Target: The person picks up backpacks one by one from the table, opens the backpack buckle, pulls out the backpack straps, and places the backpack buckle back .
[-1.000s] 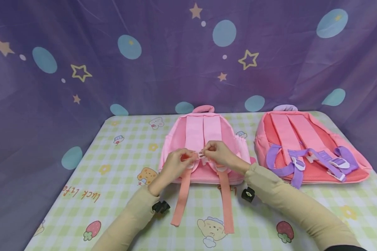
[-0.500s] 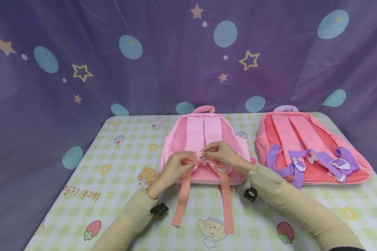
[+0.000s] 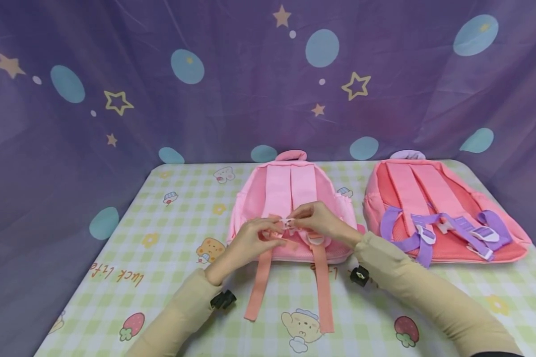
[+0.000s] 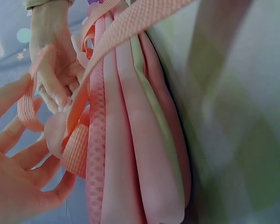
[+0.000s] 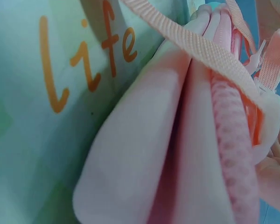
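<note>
A light pink backpack [image 3: 301,183] lies with its shoulder straps up in the head view. Both hands meet at a small white buckle [image 3: 289,224] low over those straps. My left hand [image 3: 248,241] holds the buckle's left side with bent fingers, its thumb lower and apart from the index finger. A short orange strap [image 4: 25,109] loops past that thumb in the left wrist view, where some fingertips are hidden. From the right, my right hand [image 3: 317,218] pinches the buckle between thumb and fingers. The right wrist view shows only part of a hand behind a pale strap tab [image 5: 272,121].
A coral backpack [image 3: 437,198] with purple straps lies to the right. Two long orange straps [image 3: 260,285] hang from the light pink backpack toward the front of the checked tablecloth [image 3: 174,297]. A purple curtain [image 3: 250,99] stands behind the table.
My left thumb has dropped away from the index finger, and a loose orange strap end now shows beside it. The buckle shows more plainly between the hands. My right hand has barely moved.
</note>
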A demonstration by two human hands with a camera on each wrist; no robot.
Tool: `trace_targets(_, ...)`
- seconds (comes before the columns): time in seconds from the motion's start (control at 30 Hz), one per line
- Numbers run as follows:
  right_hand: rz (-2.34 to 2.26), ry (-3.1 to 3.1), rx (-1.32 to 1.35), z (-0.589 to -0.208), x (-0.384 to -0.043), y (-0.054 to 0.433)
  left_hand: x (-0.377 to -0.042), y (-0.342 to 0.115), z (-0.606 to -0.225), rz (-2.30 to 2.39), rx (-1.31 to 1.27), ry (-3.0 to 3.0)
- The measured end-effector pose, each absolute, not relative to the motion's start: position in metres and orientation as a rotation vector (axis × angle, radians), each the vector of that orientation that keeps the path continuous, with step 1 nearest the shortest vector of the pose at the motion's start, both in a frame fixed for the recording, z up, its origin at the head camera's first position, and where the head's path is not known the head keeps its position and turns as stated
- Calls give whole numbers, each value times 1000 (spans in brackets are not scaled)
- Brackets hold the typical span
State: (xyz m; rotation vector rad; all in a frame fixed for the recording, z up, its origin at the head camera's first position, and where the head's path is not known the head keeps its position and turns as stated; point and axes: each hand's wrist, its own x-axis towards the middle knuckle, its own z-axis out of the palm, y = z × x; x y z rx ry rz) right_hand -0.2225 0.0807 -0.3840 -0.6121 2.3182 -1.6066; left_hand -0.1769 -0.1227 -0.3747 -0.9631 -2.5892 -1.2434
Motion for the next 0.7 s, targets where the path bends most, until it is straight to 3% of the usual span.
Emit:
trace_targets(0.33,-1640,2329,-851,-387,-222,87,-182,-126,-373,-1308,-951,-2607)
trace_targets(0.7,-1556,2397,-794,-386,-222,87,-204,-119,-378,-1182,-860,-2602)
